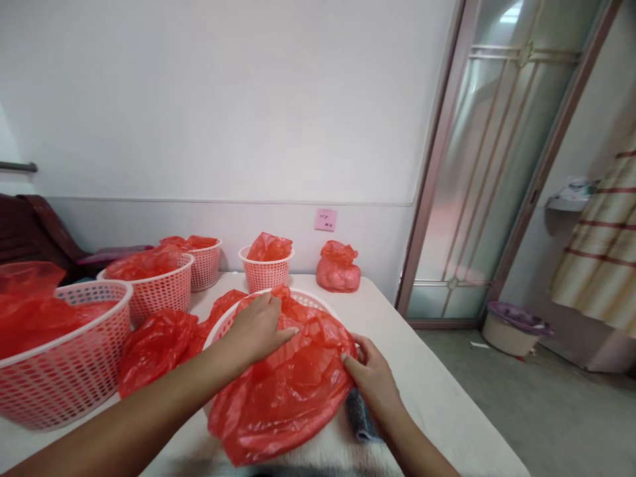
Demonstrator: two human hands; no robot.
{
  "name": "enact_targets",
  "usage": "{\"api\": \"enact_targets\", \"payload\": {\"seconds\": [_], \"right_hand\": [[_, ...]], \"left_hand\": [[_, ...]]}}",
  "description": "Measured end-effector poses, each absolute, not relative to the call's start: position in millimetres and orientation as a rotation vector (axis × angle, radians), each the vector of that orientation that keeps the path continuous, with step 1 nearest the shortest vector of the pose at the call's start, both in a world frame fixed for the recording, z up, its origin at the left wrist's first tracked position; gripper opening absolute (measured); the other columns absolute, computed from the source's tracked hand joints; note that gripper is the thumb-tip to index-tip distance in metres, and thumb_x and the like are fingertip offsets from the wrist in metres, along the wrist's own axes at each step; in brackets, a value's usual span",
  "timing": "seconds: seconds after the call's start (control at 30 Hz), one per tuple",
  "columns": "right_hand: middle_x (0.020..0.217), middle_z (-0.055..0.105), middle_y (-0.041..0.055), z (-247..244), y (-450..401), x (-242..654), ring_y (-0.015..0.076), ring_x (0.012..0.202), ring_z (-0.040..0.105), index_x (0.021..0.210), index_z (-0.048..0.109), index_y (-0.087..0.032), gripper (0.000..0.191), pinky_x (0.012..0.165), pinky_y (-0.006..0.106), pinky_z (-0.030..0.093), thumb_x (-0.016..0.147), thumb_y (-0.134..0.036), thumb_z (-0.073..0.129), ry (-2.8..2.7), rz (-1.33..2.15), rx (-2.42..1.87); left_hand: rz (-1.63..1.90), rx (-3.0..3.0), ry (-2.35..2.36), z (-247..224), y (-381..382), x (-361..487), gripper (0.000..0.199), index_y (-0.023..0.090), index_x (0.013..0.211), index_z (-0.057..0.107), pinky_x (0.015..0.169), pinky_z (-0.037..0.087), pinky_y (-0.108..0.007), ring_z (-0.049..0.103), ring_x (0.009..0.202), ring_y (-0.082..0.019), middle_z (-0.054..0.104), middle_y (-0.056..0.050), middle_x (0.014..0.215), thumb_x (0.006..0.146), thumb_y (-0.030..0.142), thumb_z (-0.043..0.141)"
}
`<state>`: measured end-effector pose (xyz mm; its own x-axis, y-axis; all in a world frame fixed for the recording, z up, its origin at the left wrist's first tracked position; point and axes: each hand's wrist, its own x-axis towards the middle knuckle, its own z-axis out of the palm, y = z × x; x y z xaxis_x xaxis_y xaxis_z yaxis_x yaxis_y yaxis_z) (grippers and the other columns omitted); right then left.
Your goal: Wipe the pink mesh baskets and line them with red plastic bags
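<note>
A red plastic bag (293, 391) lies spread over a pink perforated basket (311, 298) at the table's near middle, draping over its front rim. On the bag's far left part rests my left hand (263, 324), its thumb pointing right and its other fingertips partly hidden in the folds. My right hand (370, 371) pinches the bag's edge at the basket's right side. Beside and below that hand lies a dark cloth item (361, 417). Another crumpled red bag (159, 344) is left of the basket.
Pink baskets with red bags stand at the left (64, 371), behind it (159, 288) and at the back (267, 273). A closed red bag (338, 268) sits near the wall below a pink note (325, 219). A bucket (509, 334) stands on the floor at right.
</note>
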<state>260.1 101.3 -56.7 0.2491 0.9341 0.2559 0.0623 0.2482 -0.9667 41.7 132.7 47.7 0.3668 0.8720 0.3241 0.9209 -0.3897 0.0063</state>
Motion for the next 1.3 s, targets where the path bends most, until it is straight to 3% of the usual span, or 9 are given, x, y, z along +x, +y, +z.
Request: {"api": "enact_targets", "payload": {"seconds": [0.13,0.23,0.37,0.43,0.57,0.8,0.97,1.13,1.3], "right_hand": [[0.093,0.073,0.0083,-65,92,263,0.027,0.083,0.068,0.104,0.061,-0.018,0.041,0.072,0.036,0.054,0.066,-0.034,0.063,-1.135,0.876,-1.129],[0.094,0.072,0.0074,-68,89,264,0.0263,0.087,0.067,0.106,0.059,-0.018,0.041,0.074,0.035,0.053,0.067,-0.034,0.063,-1.126,0.888,-1.111],[0.098,0.071,0.0079,-63,84,258,0.0261,0.092,0.066,0.106,0.058,-0.017,0.043,0.079,0.035,0.053,0.067,-0.034,0.065,-1.12,0.919,-1.074],[0.1,0.07,0.0081,-62,83,256,0.0261,0.095,0.065,0.108,0.058,-0.018,0.045,0.08,0.035,0.053,0.067,-0.034,0.066,-1.119,0.941,-1.056],[0.105,0.069,0.0076,-71,86,258,0.0255,0.098,0.064,0.11,0.057,-0.019,0.042,0.083,0.035,0.051,0.07,-0.032,0.063,-1.137,0.925,-1.039],[0.1,0.07,0.0065,-72,89,266,0.0252,0.093,0.064,0.104,0.06,-0.019,0.037,0.085,0.036,0.049,0.068,-0.028,0.057,-1.162,0.756,-1.208],[0.1,0.07,0.0047,-60,79,259,0.0232,0.094,0.064,0.102,0.062,-0.02,0.034,0.084,0.032,0.048,0.07,-0.027,0.054,-1.237,0.667,-1.245],[0.097,0.071,0.004,-59,72,253,0.0224,0.09,0.064,0.1,0.063,-0.021,0.032,0.082,0.031,0.048,0.071,-0.027,0.053,-1.223,0.577,-1.247],[0.099,0.07,0.0055,-69,77,260,0.0231,0.092,0.064,0.104,0.061,-0.02,0.034,0.084,0.032,0.048,0.073,-0.03,0.053,-1.209,0.594,-1.275]], "left_hand": [[-0.282,-2.314,-1.559,29,152,43,0.034,0.006,0.105,0.06,0.083,0.048,-0.043,0.059,0.099,-0.033,0.064,-0.019,0.104,0.083,0.032,0.059],[-0.251,-2.286,-1.495,24,159,38,0.028,0.007,0.109,0.06,0.078,0.048,-0.042,0.059,0.095,-0.031,0.064,-0.017,0.101,0.086,0.015,0.046],[-0.283,-2.26,-1.398,25,166,34,0.046,0.012,0.127,0.051,0.096,0.041,-0.044,0.048,0.12,-0.029,0.053,-0.018,0.131,0.086,0.002,0.033],[-0.281,-2.273,-1.388,28,171,33,0.044,0.012,0.124,0.052,0.097,0.039,-0.043,0.048,0.12,-0.029,0.055,-0.017,0.129,0.084,0.003,0.036],[-0.227,-2.314,-1.484,30,180,27,0.027,0.01,0.096,0.063,0.078,0.046,-0.042,0.06,0.092,-0.03,0.065,-0.016,0.094,0.082,0.008,0.04],[-0.319,-2.444,-1.708,31,182,12,0.02,0.014,0.094,0.058,0.07,0.043,-0.035,0.062,0.088,-0.026,0.065,-0.015,0.098,0.079,0.018,0.044],[-0.408,-2.678,-1.83,38,186,14,0.034,0.019,0.093,0.058,0.062,0.038,-0.032,0.061,0.08,-0.026,0.067,-0.01,0.093,0.076,0.048,0.054],[-0.492,-2.972,-1.846,35,187,19,0.013,0.02,0.058,0.048,0.053,0.028,-0.027,0.05,0.059,-0.016,0.053,0.003,0.059,0.058,0.023,0.061],[-0.928,-3.065,-1.962,31,185,16,0.015,0.021,0.079,0.046,0.052,0.031,-0.024,0.046,0.055,-0.011,0.048,0.006,0.062,0.065,0.024,0.051]]}}
